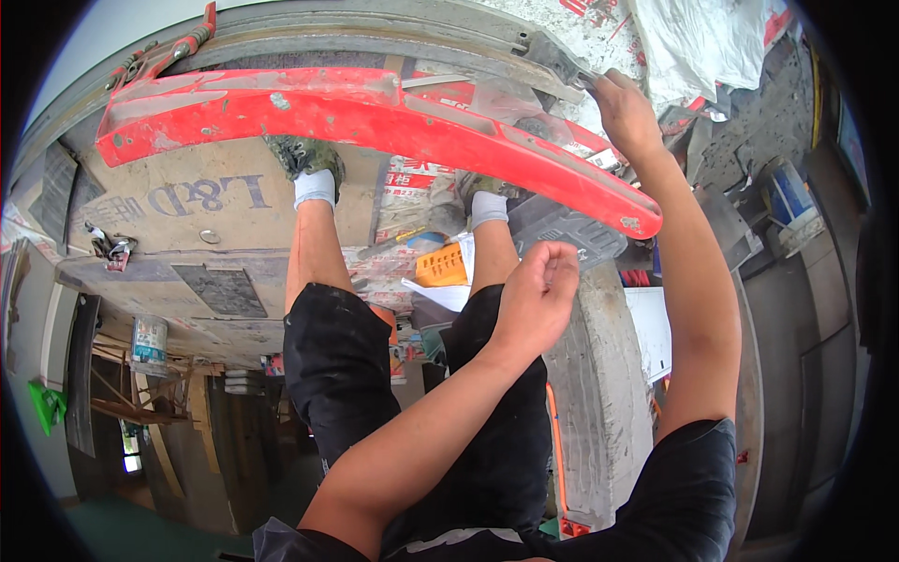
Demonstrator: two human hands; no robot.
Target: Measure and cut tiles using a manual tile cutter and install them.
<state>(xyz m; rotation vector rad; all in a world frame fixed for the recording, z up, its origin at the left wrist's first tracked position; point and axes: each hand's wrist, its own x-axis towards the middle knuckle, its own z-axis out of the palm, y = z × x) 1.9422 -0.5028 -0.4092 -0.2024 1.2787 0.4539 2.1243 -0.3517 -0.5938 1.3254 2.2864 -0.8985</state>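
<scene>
My left hand [538,304] hovers above my right knee with its fingers curled in; nothing shows in it. At the upper right my right hand [623,110] has its fingers closed at the end of long grey metal rails [375,42]. What it grips there is small and partly hidden by the fingers. A mortar-smeared dark grey piece [552,58] lies just left of those fingertips. Between me and the rails stretches a long, scuffed red bar [328,108] with recessed sides, looking curved through the lens. Red-handled metal hardware [178,51] sits at the rails' left end.
My shoes [314,155] stand on brown floor-protection board. An orange perforated block [440,267] lies by my right leg, near a grey plastic case [571,229]. White sheeting [698,47] covers the far right. Buckets [150,342] and a blue-and-white bucket [791,211] stand at the sides.
</scene>
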